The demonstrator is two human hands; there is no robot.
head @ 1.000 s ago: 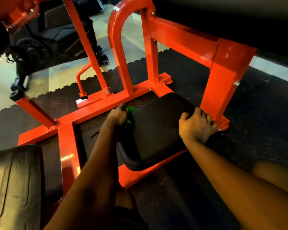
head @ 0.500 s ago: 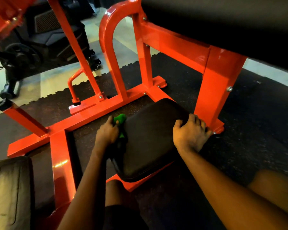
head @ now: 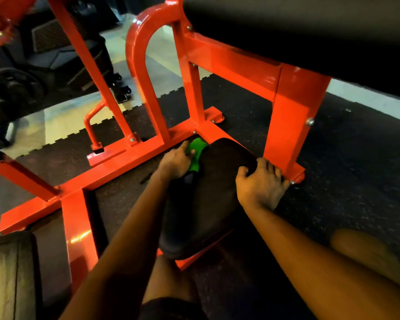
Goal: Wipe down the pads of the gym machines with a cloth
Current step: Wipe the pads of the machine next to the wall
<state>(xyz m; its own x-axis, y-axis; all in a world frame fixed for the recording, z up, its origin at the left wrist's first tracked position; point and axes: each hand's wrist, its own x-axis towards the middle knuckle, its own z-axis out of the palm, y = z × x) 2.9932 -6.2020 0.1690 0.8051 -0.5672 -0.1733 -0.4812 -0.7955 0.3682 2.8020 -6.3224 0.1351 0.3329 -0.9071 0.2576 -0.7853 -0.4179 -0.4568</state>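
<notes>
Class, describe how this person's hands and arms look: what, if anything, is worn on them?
The left hand and right hand are bare, with no gloves. The left forearm and right forearm are uncovered, with no sleeve, watch or band in view. The dim light hides whether any ring is worn.

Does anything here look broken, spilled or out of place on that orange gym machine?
Nothing stands out. The low black pad sits on the orange frame with no visible tear or spill. The left hand holds a green cloth at its left edge; the right hand grips its right edge.
</notes>
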